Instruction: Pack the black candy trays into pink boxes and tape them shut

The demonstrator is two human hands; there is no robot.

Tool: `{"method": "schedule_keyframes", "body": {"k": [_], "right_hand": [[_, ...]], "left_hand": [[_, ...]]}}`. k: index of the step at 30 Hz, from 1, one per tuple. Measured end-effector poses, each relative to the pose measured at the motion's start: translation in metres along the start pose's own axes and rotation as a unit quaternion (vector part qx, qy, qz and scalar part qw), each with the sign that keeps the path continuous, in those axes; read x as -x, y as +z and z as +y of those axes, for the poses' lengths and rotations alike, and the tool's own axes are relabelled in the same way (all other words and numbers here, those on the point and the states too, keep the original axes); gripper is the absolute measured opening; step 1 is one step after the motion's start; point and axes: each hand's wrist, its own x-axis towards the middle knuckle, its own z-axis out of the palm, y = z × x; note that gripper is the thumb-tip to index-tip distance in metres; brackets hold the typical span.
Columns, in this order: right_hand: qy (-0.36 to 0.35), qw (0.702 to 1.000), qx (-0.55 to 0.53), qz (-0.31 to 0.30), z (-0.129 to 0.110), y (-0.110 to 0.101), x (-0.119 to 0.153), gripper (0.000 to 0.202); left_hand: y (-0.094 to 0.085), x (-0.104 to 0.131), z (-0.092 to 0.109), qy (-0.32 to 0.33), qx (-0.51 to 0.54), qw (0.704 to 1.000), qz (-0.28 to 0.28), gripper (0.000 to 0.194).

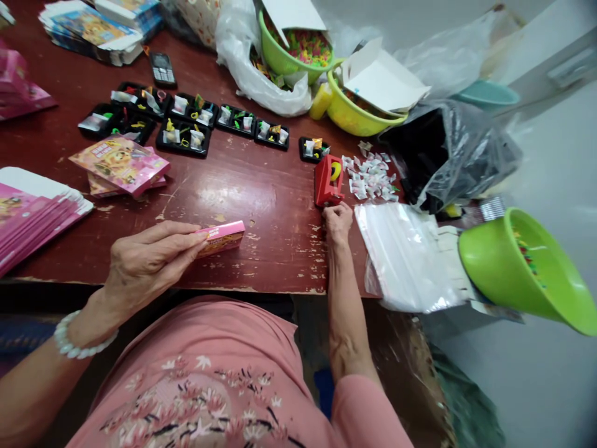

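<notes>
My left hand (156, 255) holds a small pink box (224, 239) on its edge near the table's front, fingers closed round its left end. At the near end of the red tape dispenser (326, 182), my right hand (339, 221) has its fingers bent and pressed together; whatever they pinch is too small to make out. Finished-looking pink boxes (122, 163) lie stacked behind my left hand. Black trays (183, 138) with small packets and coloured pieces stand in a row farther back.
Flat pink cartons (37, 218) lie at left. A phone (162, 70) rests behind the trays. Small white packets (373, 177), plastic bags (405, 252) and a green bucket (517, 267) are at right. A green bowl (280, 59) and a yellow-green bowl (352, 115) stand at the back.
</notes>
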Motion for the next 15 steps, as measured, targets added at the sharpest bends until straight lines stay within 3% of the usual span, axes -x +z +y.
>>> {"method": "schedule_keyframes", "body": {"k": [3, 5, 8, 10, 12, 15], "right_hand": [[-0.027, 0.998, 0.027, 0.046, -0.017, 0.003, 0.029, 0.012], [-0.050, 0.998, 0.026, 0.003, -0.039, 0.009, 0.065, 0.008], [-0.111, 0.971, -0.014, -0.212, -0.074, 0.031, 0.135, 0.014], [-0.160, 0.940, -0.040, -0.298, -0.090, 0.053, 0.175, 0.013], [-0.214, 0.926, -0.036, -0.310, -0.096, 0.073, 0.199, 0.014], [-0.288, 0.925, 0.018, -0.246, -0.093, 0.091, 0.208, 0.016]], "left_hand": [[0.002, -0.002, 0.004, -0.017, 0.013, 1.000, 0.003, 0.023], [0.003, -0.005, 0.005, -0.012, 0.027, 1.000, 0.009, 0.019], [0.003, -0.006, 0.004, -0.020, 0.032, 0.999, 0.009, 0.017], [0.003, -0.005, 0.004, -0.031, 0.029, 0.999, 0.001, 0.017], [0.003, -0.003, 0.003, -0.027, 0.024, 0.999, -0.001, 0.018], [0.005, 0.001, 0.000, 0.010, 0.017, 1.000, 0.013, 0.019]]}}
